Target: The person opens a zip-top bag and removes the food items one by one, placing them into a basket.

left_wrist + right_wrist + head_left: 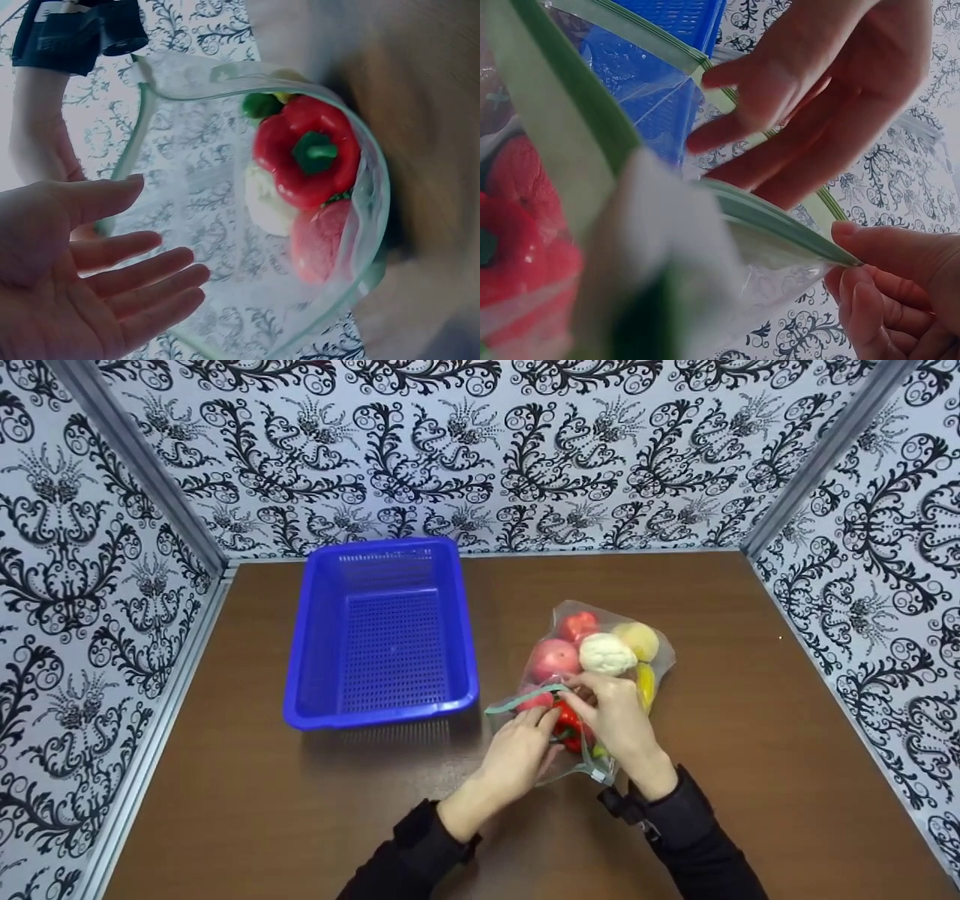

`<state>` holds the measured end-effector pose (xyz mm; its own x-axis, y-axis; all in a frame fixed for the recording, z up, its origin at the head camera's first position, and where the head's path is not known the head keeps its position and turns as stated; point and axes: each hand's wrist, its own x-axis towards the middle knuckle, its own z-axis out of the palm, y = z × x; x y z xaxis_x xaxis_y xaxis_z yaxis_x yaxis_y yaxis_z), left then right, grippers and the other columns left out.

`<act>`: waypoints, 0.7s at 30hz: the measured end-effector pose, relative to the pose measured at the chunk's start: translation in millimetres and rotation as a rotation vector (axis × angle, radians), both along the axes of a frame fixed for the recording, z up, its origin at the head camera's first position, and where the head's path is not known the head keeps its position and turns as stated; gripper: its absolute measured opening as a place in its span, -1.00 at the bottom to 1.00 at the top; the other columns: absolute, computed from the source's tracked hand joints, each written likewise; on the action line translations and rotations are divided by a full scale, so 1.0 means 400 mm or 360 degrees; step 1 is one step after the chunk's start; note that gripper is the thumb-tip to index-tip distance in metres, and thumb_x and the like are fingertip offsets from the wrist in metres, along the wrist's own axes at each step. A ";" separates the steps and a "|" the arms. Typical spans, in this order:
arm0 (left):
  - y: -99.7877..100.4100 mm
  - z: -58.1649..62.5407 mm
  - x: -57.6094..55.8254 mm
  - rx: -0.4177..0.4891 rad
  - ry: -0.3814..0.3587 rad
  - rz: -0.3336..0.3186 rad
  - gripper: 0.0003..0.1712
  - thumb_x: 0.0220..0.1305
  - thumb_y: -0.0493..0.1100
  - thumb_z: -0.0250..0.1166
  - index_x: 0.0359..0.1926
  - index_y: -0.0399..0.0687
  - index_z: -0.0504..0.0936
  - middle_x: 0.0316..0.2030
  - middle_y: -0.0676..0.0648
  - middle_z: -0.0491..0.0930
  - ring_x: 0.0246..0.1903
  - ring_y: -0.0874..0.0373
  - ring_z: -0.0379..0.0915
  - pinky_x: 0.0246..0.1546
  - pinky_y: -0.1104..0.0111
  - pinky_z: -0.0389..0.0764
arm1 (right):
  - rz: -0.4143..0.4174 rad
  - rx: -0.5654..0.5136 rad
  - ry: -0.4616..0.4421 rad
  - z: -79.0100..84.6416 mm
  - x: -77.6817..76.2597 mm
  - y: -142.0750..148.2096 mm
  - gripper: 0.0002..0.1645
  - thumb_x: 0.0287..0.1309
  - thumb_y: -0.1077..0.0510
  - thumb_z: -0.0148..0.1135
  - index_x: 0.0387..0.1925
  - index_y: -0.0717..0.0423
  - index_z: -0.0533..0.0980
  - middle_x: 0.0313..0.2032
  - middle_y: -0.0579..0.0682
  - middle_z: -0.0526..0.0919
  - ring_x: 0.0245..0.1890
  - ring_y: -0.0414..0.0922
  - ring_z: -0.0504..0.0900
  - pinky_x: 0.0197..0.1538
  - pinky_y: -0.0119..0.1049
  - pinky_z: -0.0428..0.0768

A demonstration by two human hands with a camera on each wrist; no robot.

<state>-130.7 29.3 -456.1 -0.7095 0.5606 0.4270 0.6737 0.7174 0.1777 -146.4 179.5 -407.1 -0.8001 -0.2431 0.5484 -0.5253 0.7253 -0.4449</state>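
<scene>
A clear zip bag [517,703] with a green-edged mouth lies on the table, its mouth facing me. Inside are a red bell pepper [307,154], a white cauliflower [607,653], a round pink fruit [556,660], a pale yellow round item [638,641] and a long yellow one [645,686]. My right hand [619,716] pinches the bag's green edge between thumb and fingers, plain in the right wrist view. My left hand [112,270] is at the mouth, fingers extended and spread, holding nothing. A white slider [598,774] sits at the near end of the zip.
To the left of the bag stands a blue plastic basket [296,660] with a perforated bottom. Patterned panels [465,457] close off the back and both sides of the brown table [247,795].
</scene>
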 end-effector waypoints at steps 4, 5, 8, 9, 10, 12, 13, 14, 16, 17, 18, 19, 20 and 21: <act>0.024 -0.014 -0.023 0.0007 0.0014 0.0005 -0.49 0.01 -0.08 0.29 -0.02 -0.23 0.43 -0.12 -0.12 0.48 -0.16 0.08 0.45 -0.19 0.37 0.49 | -0.0016 0.0024 -0.0003 0.000 0.002 -0.001 -0.83 -0.24 0.32 0.38 -0.48 0.25 0.57 -0.54 0.03 0.61 -0.62 -0.20 0.53 -0.52 -0.35 0.52; 0.030 -0.018 -0.028 0.0003 0.0012 0.0011 -0.50 0.01 -0.08 0.28 -0.04 -0.23 0.44 -0.12 -0.12 0.49 -0.18 0.07 0.46 -0.21 0.37 0.49 | -0.0018 0.0027 -0.0002 0.000 0.002 -0.001 -0.83 -0.25 0.33 0.38 -0.48 0.25 0.57 -0.54 0.03 0.61 -0.62 -0.20 0.53 -0.51 -0.35 0.52; 0.048 -0.030 -0.043 0.0007 0.0010 0.0025 -0.51 0.01 -0.05 0.29 -0.07 -0.24 0.45 -0.17 -0.12 0.50 -0.25 0.08 0.48 -0.32 0.38 0.52 | -0.0016 0.0022 0.0004 -0.002 0.004 0.000 -0.84 -0.25 0.33 0.38 -0.49 0.25 0.57 -0.54 0.02 0.61 -0.61 -0.19 0.53 -0.51 -0.34 0.52; 0.054 -0.034 -0.047 0.0020 0.0004 0.0022 -0.50 0.01 -0.04 0.30 -0.07 -0.24 0.45 -0.19 -0.12 0.50 -0.27 0.08 0.48 -0.37 0.39 0.53 | -0.0016 0.0019 0.0008 -0.003 0.005 0.000 -0.84 -0.25 0.33 0.38 -0.50 0.25 0.57 -0.54 0.02 0.61 -0.61 -0.19 0.53 -0.51 -0.34 0.52; 0.059 -0.038 -0.050 0.0031 -0.0001 0.0021 -0.49 0.00 -0.04 0.30 -0.07 -0.24 0.45 -0.21 -0.12 0.51 -0.28 0.07 0.48 -0.40 0.39 0.53 | -0.0014 0.0019 0.0014 -0.003 0.005 0.000 -0.85 -0.24 0.33 0.38 -0.50 0.25 0.57 -0.54 0.02 0.61 -0.60 -0.18 0.53 -0.51 -0.34 0.52; 0.069 -0.049 -0.056 0.0062 -0.0034 0.0007 -0.46 -0.02 -0.04 0.31 -0.04 -0.23 0.43 -0.24 -0.12 0.50 -0.28 0.07 0.47 -0.46 0.40 0.54 | -0.0014 0.0021 0.0029 -0.004 0.006 0.000 -0.86 -0.24 0.32 0.37 -0.51 0.25 0.57 -0.54 0.02 0.61 -0.59 -0.17 0.55 -0.50 -0.33 0.52; 0.073 -0.055 -0.059 0.0076 -0.0052 -0.0001 -0.45 -0.03 -0.04 0.32 -0.03 -0.22 0.43 -0.24 -0.12 0.50 -0.26 0.06 0.46 -0.47 0.39 0.54 | -0.0017 0.0025 0.0037 -0.005 0.006 0.000 -0.86 -0.23 0.32 0.37 -0.51 0.24 0.57 -0.53 0.02 0.61 -0.58 -0.16 0.55 -0.50 -0.32 0.51; 0.078 -0.060 -0.061 0.0086 -0.0072 -0.0009 -0.43 -0.03 -0.04 0.32 -0.01 -0.22 0.42 -0.24 -0.13 0.49 -0.26 0.05 0.46 -0.48 0.39 0.54 | -0.0020 0.0027 0.0045 -0.006 0.006 -0.001 -0.86 -0.23 0.31 0.37 -0.51 0.24 0.57 -0.53 0.02 0.61 -0.58 -0.16 0.55 -0.50 -0.32 0.51; 0.086 -0.071 -0.065 0.0088 -0.0100 -0.0019 -0.38 -0.04 -0.03 0.31 0.05 -0.20 0.39 -0.21 -0.16 0.48 -0.23 0.02 0.45 -0.50 0.37 0.55 | -0.0021 0.0023 0.0057 -0.008 0.005 -0.002 -0.87 -0.21 0.30 0.37 -0.52 0.22 0.57 -0.54 0.00 0.61 -0.58 -0.17 0.54 -0.51 -0.32 0.50; 0.090 -0.076 -0.066 0.0082 -0.0099 -0.0023 -0.36 -0.04 -0.02 0.31 0.07 -0.18 0.39 -0.20 -0.17 0.48 -0.22 0.02 0.44 -0.49 0.37 0.55 | -0.0018 0.0018 0.0061 -0.008 0.005 -0.002 -0.88 -0.21 0.29 0.37 -0.52 0.22 0.57 -0.55 0.00 0.61 -0.59 -0.18 0.54 -0.52 -0.33 0.49; 0.094 -0.081 -0.067 0.0068 -0.0079 -0.0025 -0.35 -0.04 0.00 0.31 0.08 -0.18 0.39 -0.18 -0.17 0.48 -0.21 0.02 0.44 -0.45 0.36 0.55 | -0.0015 0.0011 0.0062 -0.010 0.005 -0.002 -0.89 -0.20 0.29 0.37 -0.52 0.21 0.58 -0.55 -0.01 0.61 -0.60 -0.19 0.53 -0.53 -0.34 0.48; 0.098 -0.086 -0.069 0.0053 -0.0055 -0.0028 -0.34 -0.04 0.02 0.31 0.09 -0.17 0.40 -0.15 -0.18 0.49 -0.20 0.01 0.44 -0.41 0.35 0.55 | -0.0012 0.0005 0.0065 -0.011 0.005 -0.002 -0.89 -0.20 0.29 0.37 -0.52 0.20 0.58 -0.55 -0.02 0.61 -0.60 -0.20 0.53 -0.53 -0.35 0.48; 0.101 -0.091 -0.069 0.0031 -0.0025 -0.0029 -0.33 -0.04 0.04 0.30 0.10 -0.16 0.40 -0.14 -0.17 0.49 -0.19 0.02 0.43 -0.37 0.35 0.54 | -0.0010 -0.0002 0.0065 -0.012 0.006 -0.003 -0.89 -0.20 0.29 0.36 -0.52 0.20 0.58 -0.55 -0.02 0.61 -0.60 -0.21 0.53 -0.54 -0.36 0.48; 0.104 -0.097 -0.070 0.0010 0.0004 -0.0031 -0.31 -0.04 0.06 0.29 0.12 -0.14 0.40 -0.10 -0.16 0.49 -0.17 0.03 0.42 -0.33 0.36 0.53 | -0.0010 -0.0006 0.0066 -0.014 0.006 -0.003 -0.89 -0.20 0.29 0.36 -0.52 0.20 0.58 -0.55 -0.03 0.61 -0.59 -0.22 0.53 -0.53 -0.37 0.48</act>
<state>-158.9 70.9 -494.8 -0.6976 0.5713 0.4324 0.6878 0.7031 0.1804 -143.9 178.4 -412.6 -0.7782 -0.2359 0.5820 -0.5386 0.7272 -0.4255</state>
